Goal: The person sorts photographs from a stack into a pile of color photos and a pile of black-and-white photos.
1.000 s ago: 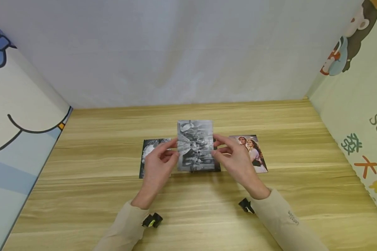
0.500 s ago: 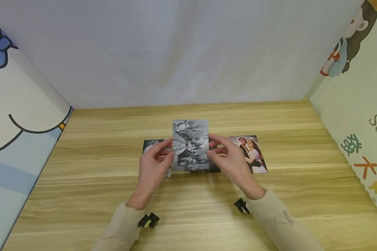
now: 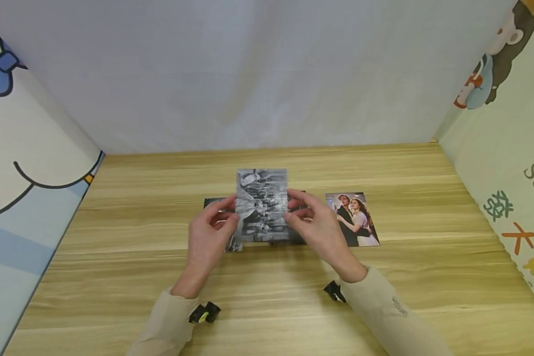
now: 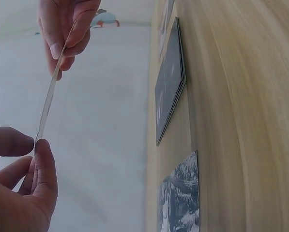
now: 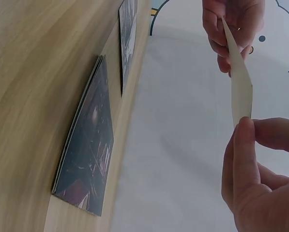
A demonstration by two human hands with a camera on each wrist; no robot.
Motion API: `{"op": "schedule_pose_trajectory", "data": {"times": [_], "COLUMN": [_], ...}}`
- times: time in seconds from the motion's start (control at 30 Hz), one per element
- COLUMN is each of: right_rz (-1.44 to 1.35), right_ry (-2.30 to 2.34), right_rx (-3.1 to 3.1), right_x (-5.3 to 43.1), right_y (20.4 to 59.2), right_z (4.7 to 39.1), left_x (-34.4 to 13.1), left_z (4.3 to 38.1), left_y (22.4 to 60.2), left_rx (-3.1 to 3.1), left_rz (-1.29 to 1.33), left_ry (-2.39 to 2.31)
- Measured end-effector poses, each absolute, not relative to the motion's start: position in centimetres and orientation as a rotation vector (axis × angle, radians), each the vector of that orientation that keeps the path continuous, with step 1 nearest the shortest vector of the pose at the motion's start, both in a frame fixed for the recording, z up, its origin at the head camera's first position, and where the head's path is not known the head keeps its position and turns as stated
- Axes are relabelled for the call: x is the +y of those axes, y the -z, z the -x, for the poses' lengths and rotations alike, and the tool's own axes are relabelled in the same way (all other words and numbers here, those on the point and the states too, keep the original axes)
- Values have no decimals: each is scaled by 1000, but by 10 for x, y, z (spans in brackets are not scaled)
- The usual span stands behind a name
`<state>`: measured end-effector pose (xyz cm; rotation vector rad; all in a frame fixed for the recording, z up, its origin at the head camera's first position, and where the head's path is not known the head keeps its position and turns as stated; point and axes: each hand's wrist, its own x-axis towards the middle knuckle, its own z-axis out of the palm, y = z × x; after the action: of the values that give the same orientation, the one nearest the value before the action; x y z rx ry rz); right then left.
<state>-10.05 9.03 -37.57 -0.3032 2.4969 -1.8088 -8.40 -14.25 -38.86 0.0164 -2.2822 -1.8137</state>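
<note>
A black-and-white photo card is held up above the table between both hands, its picture turned sideways in the head view. My left hand pinches its left edge between thumb and fingers. On the opposite edge, my right hand pinches it the same way. Both wrist views show the card nearly edge-on, well off the tabletop. Below it lies a small stack of dark photo cards, mostly covered in the head view. To the left, another black-and-white photo card lies flat, partly behind my left hand.
A colour photo card of two people lies to the right on the wood-grain table. A pale wall rises behind the table. Printed panels stand at both sides. Black wrist devices sit at both sleeves.
Both hands have shifted left together, carrying the black-and-white photo card from over the stack toward the left card. The colour card at right is now fully uncovered.
</note>
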Motion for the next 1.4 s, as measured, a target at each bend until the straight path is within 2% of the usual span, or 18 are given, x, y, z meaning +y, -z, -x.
{"op": "schedule_pose_trajectory", "data": {"times": [1.4], "right_rz": [430], "right_ry": [1791], "right_rx": [2471], "right_x": [44], "right_y": [384], "right_z": [102], "left_x": [-185], "left_z": [78], "left_y": [384], "left_rx": [-2293], "left_rz": [-204], "left_ry": [1801]}}
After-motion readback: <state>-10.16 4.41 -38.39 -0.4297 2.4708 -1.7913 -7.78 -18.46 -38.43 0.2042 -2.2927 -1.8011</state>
